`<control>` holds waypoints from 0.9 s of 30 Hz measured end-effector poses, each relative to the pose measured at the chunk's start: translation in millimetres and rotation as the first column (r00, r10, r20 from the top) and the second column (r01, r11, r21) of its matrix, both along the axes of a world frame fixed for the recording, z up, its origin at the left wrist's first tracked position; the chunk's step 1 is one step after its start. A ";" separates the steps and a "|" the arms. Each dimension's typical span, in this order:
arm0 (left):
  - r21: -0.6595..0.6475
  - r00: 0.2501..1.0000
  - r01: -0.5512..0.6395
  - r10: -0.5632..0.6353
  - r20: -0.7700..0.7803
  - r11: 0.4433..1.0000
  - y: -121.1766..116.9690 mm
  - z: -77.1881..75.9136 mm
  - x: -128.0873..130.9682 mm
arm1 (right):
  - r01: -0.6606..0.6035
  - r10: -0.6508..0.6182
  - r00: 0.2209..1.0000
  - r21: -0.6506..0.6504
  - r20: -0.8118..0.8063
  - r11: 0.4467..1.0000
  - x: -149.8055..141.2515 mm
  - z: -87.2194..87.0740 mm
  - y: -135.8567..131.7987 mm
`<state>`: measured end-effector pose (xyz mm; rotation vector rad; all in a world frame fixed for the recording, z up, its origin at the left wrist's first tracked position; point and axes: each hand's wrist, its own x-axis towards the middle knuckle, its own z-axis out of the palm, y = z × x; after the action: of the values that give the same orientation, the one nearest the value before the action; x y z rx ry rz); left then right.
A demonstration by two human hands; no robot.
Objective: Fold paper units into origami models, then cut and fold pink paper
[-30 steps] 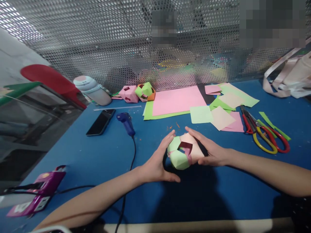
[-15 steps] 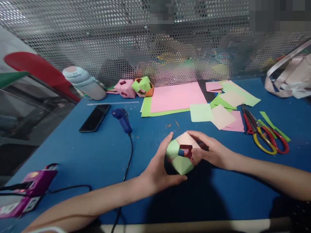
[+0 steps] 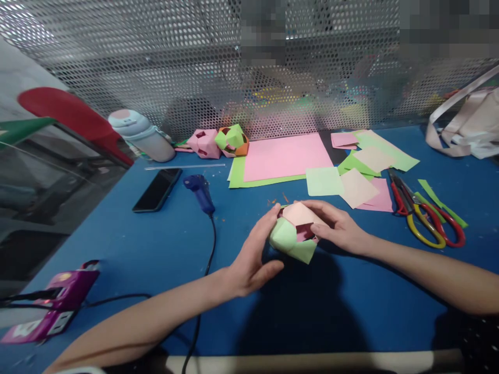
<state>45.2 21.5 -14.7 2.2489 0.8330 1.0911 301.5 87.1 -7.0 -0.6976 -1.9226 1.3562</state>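
Over the front middle of the table I have a hollow folded-paper ball (image 3: 284, 235) made of pale green and cream panels, with pink paper showing inside its openings. My right hand (image 3: 345, 228) grips its right side, thumb at the edge of an opening and fingers round the back. On the left side rest the fingers of my left hand (image 3: 253, 259), while its thumb stands a little off the paper. The ball's far side and underside are hidden from view.
Two paper balls, one pink (image 3: 205, 144) and one green-orange (image 3: 233, 140), sit behind beside a bottle (image 3: 144, 137). Left are a phone (image 3: 158, 189), a blue corded glue gun (image 3: 200, 192) and a purple power strip (image 3: 66, 301). Right are paper sheets (image 3: 286, 156) and scissors (image 3: 424, 213).
The paper ball has been turned between my hands, so its opening now faces toward my right thumb. My left thumb has moved away from the paper. The view has shifted slightly.
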 end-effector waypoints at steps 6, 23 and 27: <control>-0.463 0.991 -0.003 0.063 0.114 0.886 7.8 14.5 0.6 | -0.035 0.035 0.999 0.032 0.026 0.999 -4.5 -0.9 4.8; -0.663 0.898 0.010 0.285 0.336 0.749 -0.6 9.6 13.6 | 0.041 -0.090 0.973 0.225 0.210 0.973 -5.5 8.4 -8.0; -0.660 0.930 0.045 0.210 0.301 0.750 5.2 8.0 7.7 | 0.020 -0.064 0.986 0.276 0.153 0.961 -4.7 6.8 -3.7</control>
<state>52.9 26.7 -6.7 1.3771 0.9752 0.9950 296.8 83.4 -0.2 -0.7232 -2.1572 1.0062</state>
